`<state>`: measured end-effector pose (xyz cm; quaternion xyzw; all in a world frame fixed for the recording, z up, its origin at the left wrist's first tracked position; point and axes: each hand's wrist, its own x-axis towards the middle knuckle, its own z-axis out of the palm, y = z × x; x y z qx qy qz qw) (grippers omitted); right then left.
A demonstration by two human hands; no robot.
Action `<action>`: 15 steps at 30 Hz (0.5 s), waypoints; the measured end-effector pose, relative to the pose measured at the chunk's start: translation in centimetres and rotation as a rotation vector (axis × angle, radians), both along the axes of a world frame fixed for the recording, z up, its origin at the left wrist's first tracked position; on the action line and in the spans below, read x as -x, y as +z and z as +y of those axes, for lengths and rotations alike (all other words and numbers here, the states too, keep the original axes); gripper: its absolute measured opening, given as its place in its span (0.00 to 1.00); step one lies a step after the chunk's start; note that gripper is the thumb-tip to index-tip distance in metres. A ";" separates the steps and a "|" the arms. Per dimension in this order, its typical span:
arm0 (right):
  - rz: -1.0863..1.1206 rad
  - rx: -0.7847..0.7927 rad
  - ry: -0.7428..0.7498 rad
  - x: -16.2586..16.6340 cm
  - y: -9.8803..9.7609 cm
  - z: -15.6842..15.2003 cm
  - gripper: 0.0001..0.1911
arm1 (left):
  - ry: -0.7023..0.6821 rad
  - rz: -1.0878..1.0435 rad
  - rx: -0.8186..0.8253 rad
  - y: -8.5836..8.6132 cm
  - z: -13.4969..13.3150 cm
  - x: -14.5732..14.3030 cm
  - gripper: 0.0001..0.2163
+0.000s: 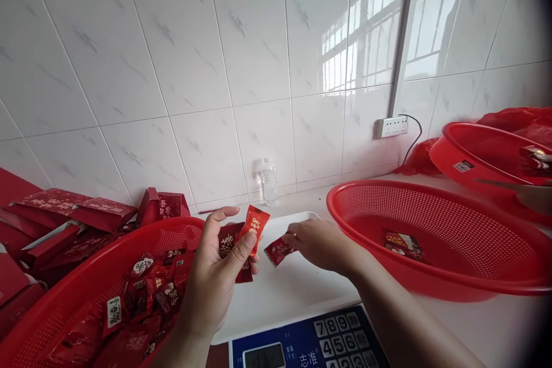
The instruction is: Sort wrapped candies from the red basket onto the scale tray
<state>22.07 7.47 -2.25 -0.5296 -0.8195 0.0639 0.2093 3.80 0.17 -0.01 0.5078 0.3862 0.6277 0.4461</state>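
Note:
My left hand (219, 270) is closed on several small red snack packets (255, 224), one bright orange-red and the others dark red with gold writing. In the fingers of my right hand (321, 244) is a dark red packet (278, 250), tilted over the white scale tray (254, 305). Below the tray, the blue keypad and display panel of a digital scale (297, 345) shows partly. On the left, a red perforated basket (38, 305) holds many packets (142, 299), partly hidden by my left forearm.
A red oval basket (431, 190) on the right holds a packet (403, 245). Behind it stands another red basket (452, 152), with part of another person's hand (532, 195) at its edge. Red boxes (81, 207) pile up left. A clear bottle (269, 181) stands by the wall.

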 end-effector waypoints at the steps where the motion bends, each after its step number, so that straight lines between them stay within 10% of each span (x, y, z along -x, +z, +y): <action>1: 0.021 -0.002 -0.024 -0.1 0.3 -0.1 0.20 | -0.007 0.006 0.007 0.0 -0.1 0.0 0.24; 9: 0.686 0.232 0.477 -0.1 3.1 -4.1 0.32 | -0.045 0.133 0.047 -0.1 -1.1 -0.7 0.25; 15: 0.784 0.153 0.481 0.7 3.1 -5.2 0.26 | -0.090 0.171 0.008 -0.3 -1.3 -0.4 0.15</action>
